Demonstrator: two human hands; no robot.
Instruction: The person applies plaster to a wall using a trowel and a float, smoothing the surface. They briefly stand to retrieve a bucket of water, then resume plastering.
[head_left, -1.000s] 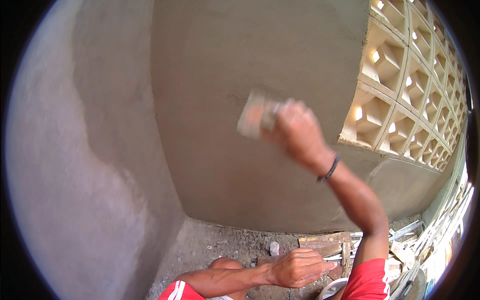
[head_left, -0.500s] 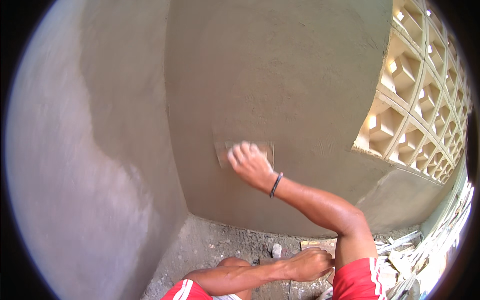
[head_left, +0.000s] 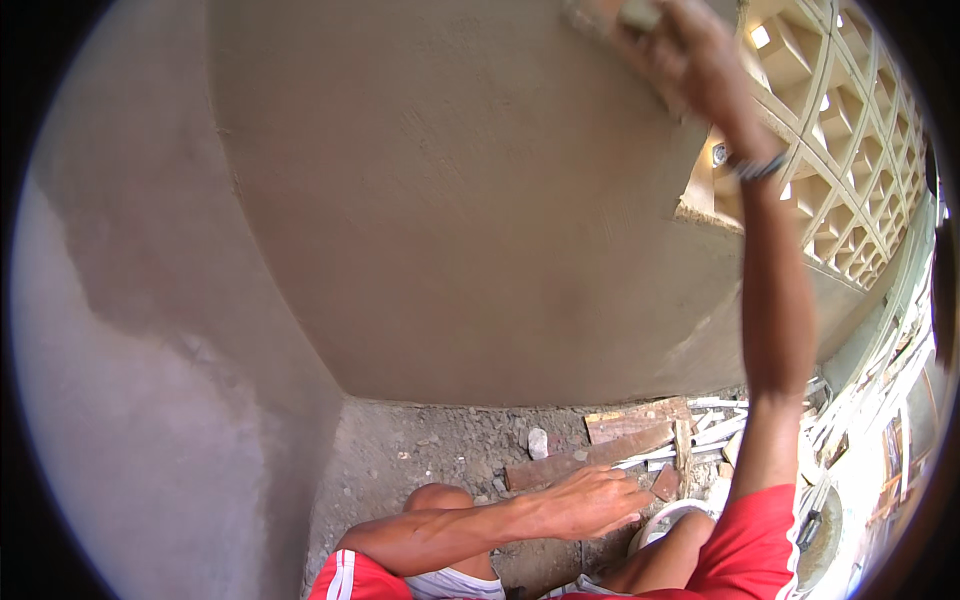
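High on the wet grey plaster wall [head_left: 480, 220], my right hand [head_left: 695, 70] grips a plastering float [head_left: 655, 65], close to the left edge of the pierced block screen [head_left: 800, 110]. Hand and tool are smeared by motion, and whether the float's face touches the plaster I cannot tell. A dark bracelet [head_left: 757, 166] circles that wrist. Lower down, my left hand [head_left: 590, 502] hangs above my lap with its fingers loosely stretched and nothing visible in them.
Plaster on the left wall [head_left: 130, 250] is dark above and paler below. Rubble ground [head_left: 420, 440] holds a pale stone [head_left: 537, 443], boards [head_left: 590, 452] and white strips [head_left: 715, 430]. A white bucket [head_left: 645, 530] stands by my knee, another container [head_left: 825, 540] farther right.
My right hand has swept the float up and right, from mid-wall to beside the block screen. My left hand has loosened from a fist. The view has shifted too.
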